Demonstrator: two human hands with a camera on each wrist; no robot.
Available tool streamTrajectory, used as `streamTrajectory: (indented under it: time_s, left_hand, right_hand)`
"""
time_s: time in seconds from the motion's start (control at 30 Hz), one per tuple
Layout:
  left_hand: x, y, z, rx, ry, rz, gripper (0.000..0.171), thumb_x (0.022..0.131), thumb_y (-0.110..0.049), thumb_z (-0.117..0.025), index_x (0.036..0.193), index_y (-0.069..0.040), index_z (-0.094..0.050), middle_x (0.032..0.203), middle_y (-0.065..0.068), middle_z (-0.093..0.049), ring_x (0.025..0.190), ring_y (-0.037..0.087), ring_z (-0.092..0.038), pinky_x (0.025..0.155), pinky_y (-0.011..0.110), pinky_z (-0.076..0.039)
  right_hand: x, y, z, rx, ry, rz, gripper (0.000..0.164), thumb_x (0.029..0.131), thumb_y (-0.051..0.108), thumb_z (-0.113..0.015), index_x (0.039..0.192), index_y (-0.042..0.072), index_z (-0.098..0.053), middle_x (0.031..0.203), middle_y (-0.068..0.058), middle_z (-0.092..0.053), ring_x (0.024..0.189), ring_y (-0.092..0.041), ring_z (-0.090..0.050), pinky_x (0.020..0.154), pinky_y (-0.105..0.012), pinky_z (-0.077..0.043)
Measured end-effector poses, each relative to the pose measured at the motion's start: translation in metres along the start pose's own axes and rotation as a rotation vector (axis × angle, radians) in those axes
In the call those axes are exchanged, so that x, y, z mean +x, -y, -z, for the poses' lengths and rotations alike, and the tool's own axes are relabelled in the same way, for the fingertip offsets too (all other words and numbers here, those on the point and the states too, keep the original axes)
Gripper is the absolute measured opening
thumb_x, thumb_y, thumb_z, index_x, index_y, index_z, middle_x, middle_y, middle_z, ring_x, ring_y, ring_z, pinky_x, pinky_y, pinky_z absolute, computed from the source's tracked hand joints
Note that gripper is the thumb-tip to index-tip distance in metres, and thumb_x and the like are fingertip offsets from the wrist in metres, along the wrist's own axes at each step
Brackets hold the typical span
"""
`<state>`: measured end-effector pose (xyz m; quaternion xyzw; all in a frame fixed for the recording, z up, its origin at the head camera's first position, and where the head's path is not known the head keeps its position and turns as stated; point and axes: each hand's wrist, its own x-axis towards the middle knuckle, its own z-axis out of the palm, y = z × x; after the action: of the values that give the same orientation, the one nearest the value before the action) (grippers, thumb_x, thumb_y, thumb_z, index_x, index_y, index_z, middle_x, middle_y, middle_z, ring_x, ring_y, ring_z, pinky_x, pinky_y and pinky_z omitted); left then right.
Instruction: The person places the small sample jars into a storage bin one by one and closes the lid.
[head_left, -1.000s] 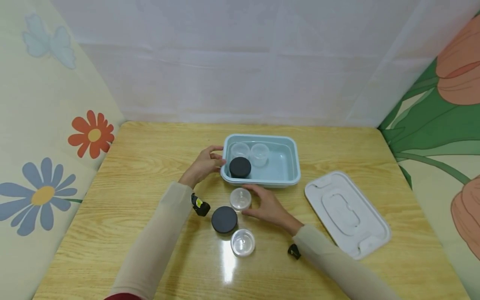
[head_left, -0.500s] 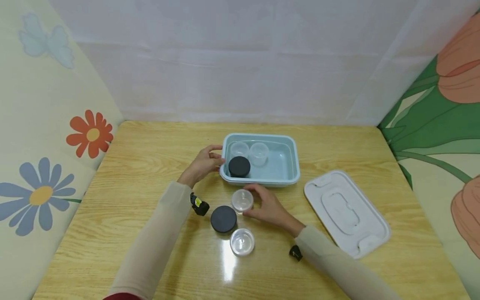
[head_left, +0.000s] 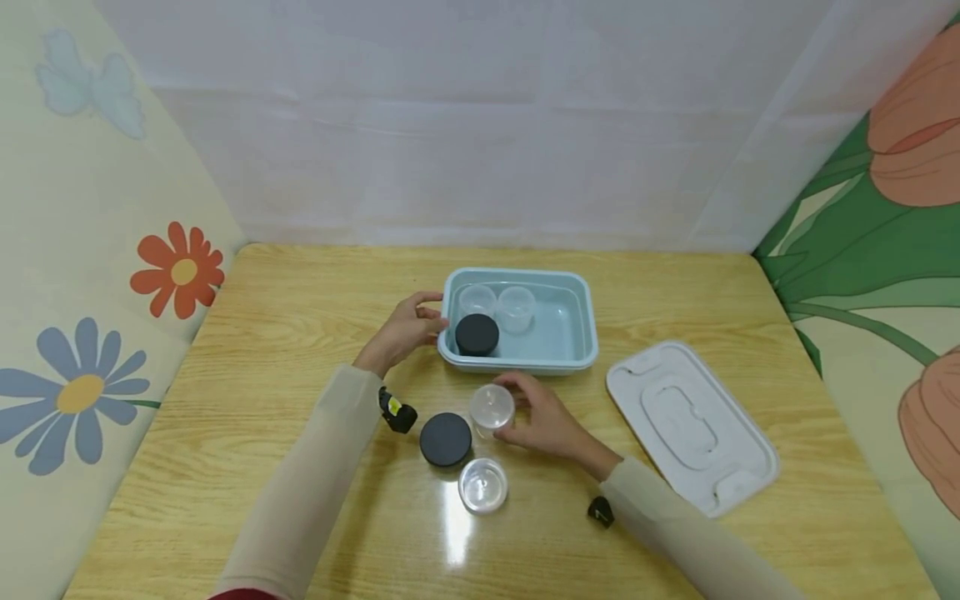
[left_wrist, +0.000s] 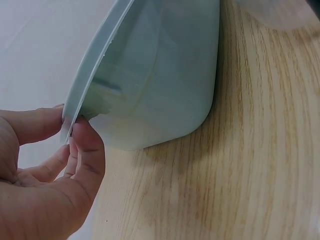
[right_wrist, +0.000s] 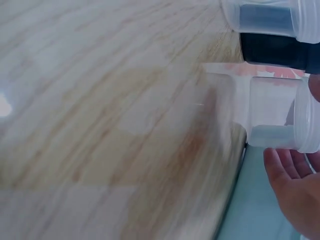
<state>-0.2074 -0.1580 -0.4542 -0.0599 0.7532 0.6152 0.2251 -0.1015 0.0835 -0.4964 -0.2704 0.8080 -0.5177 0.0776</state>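
Note:
My left hand (head_left: 405, 333) pinches the left rim of a light blue plastic tub (head_left: 525, 364); in the left wrist view, thumb and index finger lie on either side of that rim (left_wrist: 85, 75). Inside the tub's left part stand two clear plastic jars (head_left: 517, 308) and a black round jar (head_left: 477, 335). My right hand (head_left: 546, 421) grips another clear jar (head_left: 492, 407) by its side, in front of the tub. In the right wrist view this jar (right_wrist: 274, 111) is held just over the tabletop, its reflection below it.
A black-topped round jar (head_left: 446, 439) stands left of the held jar, with a clear jar (head_left: 483, 485) nearer to me. The white tub lid (head_left: 693, 425) lies at the right of the wooden table (head_left: 315, 292). A white cloth (head_left: 420, 167) hangs behind.
My right hand has drawn the clear jar up from the tabletop, slightly towards me and to the right. My left hand keeps its hold on the tub's rim.

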Motion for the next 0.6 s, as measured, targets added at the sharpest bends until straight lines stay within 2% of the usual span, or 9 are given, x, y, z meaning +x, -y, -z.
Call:
streamTrajectory:
  time_s: [0.3,0.6]
  left_hand:
    - [0.001,0.002,0.001,-0.011,0.002,0.0,0.057,0.094,-0.002,-0.055,0.146,-0.008,-0.032,0.106,0.008,-0.045,0.09,0.015,-0.054,0.078,0.029,-0.054]
    - [0.0,0.002,0.001,-0.028,0.012,-0.01,0.056,0.094,-0.001,-0.055,0.145,-0.008,-0.032,0.105,0.008,-0.046,0.088,0.015,-0.055,0.074,0.027,-0.054]
  right_hand:
    - [-0.007,0.01,0.011,0.014,0.041,-0.033,0.066,0.068,0.0,-0.081,0.126,-0.002,-0.049,0.122,-0.017,-0.055,0.111,-0.03,-0.056,0.092,-0.035,-0.053]
    - [-0.008,0.017,0.02,0.007,0.039,-0.009,0.065,0.069,0.003,-0.081,0.126,-0.001,-0.05,0.121,-0.016,-0.056,0.11,-0.03,-0.056,0.09,-0.034,-0.054]
